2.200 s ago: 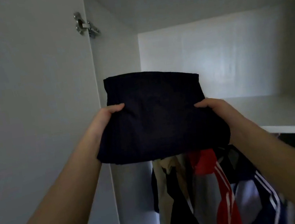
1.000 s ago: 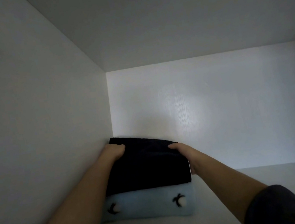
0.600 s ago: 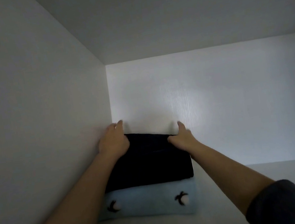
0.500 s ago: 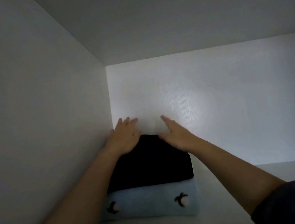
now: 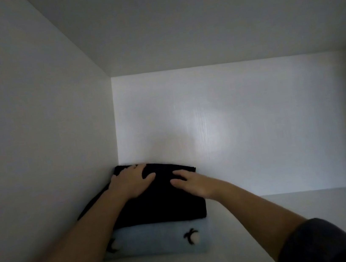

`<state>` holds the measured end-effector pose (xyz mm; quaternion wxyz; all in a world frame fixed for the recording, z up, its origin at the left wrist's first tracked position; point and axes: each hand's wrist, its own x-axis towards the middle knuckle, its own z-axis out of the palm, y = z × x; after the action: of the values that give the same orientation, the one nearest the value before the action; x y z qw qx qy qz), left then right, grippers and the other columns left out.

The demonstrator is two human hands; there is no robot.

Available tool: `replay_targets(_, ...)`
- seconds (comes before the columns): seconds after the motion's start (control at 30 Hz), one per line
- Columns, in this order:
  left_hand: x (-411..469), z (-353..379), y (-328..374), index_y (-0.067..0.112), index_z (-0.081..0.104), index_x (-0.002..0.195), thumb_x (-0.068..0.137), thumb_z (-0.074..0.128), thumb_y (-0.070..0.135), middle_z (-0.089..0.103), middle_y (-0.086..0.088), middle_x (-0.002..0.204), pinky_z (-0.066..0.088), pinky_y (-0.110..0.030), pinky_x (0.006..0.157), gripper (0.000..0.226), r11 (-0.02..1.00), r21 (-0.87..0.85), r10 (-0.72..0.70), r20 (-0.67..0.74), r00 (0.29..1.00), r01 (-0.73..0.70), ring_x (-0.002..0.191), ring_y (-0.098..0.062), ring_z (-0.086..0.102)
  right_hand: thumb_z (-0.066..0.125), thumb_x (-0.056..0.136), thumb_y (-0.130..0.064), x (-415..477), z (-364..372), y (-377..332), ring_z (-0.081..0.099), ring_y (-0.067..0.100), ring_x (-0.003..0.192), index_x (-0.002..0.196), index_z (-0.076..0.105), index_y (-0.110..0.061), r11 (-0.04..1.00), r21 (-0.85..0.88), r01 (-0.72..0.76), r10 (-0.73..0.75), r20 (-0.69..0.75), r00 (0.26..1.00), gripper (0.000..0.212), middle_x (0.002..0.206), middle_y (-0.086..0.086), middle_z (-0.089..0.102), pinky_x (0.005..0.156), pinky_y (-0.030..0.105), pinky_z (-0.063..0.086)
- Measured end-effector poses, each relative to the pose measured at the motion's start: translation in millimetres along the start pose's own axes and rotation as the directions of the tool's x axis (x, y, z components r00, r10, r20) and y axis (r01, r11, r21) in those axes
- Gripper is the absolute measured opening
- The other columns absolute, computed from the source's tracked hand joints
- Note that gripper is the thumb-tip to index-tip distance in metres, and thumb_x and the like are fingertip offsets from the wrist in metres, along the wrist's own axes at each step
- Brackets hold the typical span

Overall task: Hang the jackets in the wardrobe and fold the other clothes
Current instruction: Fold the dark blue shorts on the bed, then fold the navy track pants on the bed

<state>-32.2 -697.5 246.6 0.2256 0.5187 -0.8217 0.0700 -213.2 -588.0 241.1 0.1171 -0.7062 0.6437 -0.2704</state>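
Both hands are lying flat, fingers relaxed and gripping nothing: the left hand (image 5: 130, 184) and right hand (image 5: 194, 183) are pressing on the folded black garment (image 5: 163, 207). It is sitting on a folded light-blue garment (image 5: 154, 241) in the shelf's (image 5: 270, 228) left back corner.

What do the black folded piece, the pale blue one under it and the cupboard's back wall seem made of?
Black folded piece: soft matte cloth, swallows light; weave too dark to tell.
Pale blue one: fuzzy, probably fleece or plush knit; its surface looks downy.
Back wall: white laminated board, probably, with faint vertical grain and a soft sheen.
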Motion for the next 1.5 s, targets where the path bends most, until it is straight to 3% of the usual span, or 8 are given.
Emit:
replay_targets(0.17,-46,-54,73,0.02,0.038,0.141,0.096,0.041,0.047,0.046,-0.005,0.141,0.037,-0.039,0.102,0.052,0.96,-0.091,0.243,-0.186,0.952,-0.263,0.123,-0.024,0.047,0.041,0.1,-0.039,-96,-48,-5,0.042,0.021,0.13,0.148,0.03,-0.018,0.976,-0.216,0.021,-0.075,-0.244,0.967,0.053,0.148,0.007,0.039,0.1,0.023,0.031)
replay_targets(0.33,-135,-100,190,0.024,0.047,0.131,0.095,0.044,0.042,0.054,0.004,0.13,0.04,-0.036,0.096,0.041,0.792,-0.05,0.562,-0.327,0.759,-0.608,0.115,-0.019,0.051,0.042,0.098,-0.04,-257,-89,-10,0.049,0.022,0.12,0.143,0.034,-0.027,0.735,-0.664,-0.139,-0.127,-0.336,0.933,0.047,0.143,-0.002,0.043,0.09,0.037,0.044)
replay_targets(0.57,-316,-132,336,0.028,0.053,0.121,0.092,0.041,0.044,0.06,0.01,0.116,0.041,-0.031,0.086,0.035,0.405,-0.062,0.809,-0.441,0.389,-0.912,0.103,-0.015,0.055,0.047,0.096,-0.037,-533,-119,-23,0.055,0.02,0.105,0.137,0.039,-0.028,0.633,-0.634,-0.444,0.09,-0.509,0.856,0.044,0.131,-0.003,0.049,0.084,0.032,0.044)
replay_targets(0.77,-495,-138,447,0.025,0.06,0.116,0.089,0.05,0.039,0.063,0.01,0.115,0.041,-0.027,0.078,0.031,0.026,-0.32,0.808,-0.551,0.208,-0.947,0.098,-0.011,0.057,0.048,0.096,-0.038,-767,-102,-61,0.056,0.016,0.112,0.136,0.039,-0.032,0.505,-0.508,-0.698,0.29,-0.662,0.691,0.041,0.134,-0.007,0.05,0.089,0.039,0.05)
replay_targets(0.93,-658,-147,523,0.021,0.065,0.106,0.085,0.051,0.036,0.067,0.011,0.104,0.05,-0.032,0.079,0.029,-0.292,-0.552,0.762,-0.628,0.159,-0.782,0.097,-0.015,0.062,0.049,0.095,-0.036,-934,-71,-111,0.056,0.008,0.109,0.132,0.04,-0.036,0.379,-0.287,-0.88,0.41,-0.8,0.438,0.039,0.132,-0.014,0.052,0.088,0.032,0.05)
replay_targets(1.13,-862,-156,601,0.025,0.064,0.105,0.092,0.049,0.037,0.066,0.017,0.101,0.049,-0.024,0.082,0.023,-0.522,-0.755,0.799,-0.596,0.081,-0.397,0.096,-0.001,0.06,0.051,0.094,-0.033,-1109,-2,-164,0.052,-0.004,0.106,0.131,0.044,-0.034,0.193,0.12,-0.974,0.413,-0.91,-0.03,0.038,0.129,-0.018,0.051,0.084,0.027,0.051)
replay_targets(1.33,-1065,-167,645,0.022,0.065,0.104,0.094,0.053,0.028,0.066,0.016,0.097,0.047,-0.015,0.081,0.016,-0.583,-0.807,0.809,-0.567,-0.156,-0.088,0.091,0.002,0.06,0.053,0.093,-0.03,-1253,75,-217,0.053,-0.004,0.106,0.131,0.045,-0.033,0.003,0.495,-0.869,0.327,-0.821,-0.467,0.038,0.125,-0.02,0.051,0.088,0.028,0.05)
replay_targets(1.5,-1220,-182,680,0.025,0.066,0.1,0.093,0.056,0.028,0.067,0.017,0.094,0.047,-0.012,0.078,0.013,-0.562,-0.821,0.739,-0.553,-0.384,0.1,0.09,0.004,0.061,0.054,0.093,-0.028,-1374,115,-253,0.053,-0.003,0.103,0.126,0.047,-0.036,-0.13,0.68,-0.722,0.221,-0.69,-0.69,0.035,0.122,-0.017,0.051,0.087,0.031,0.051)
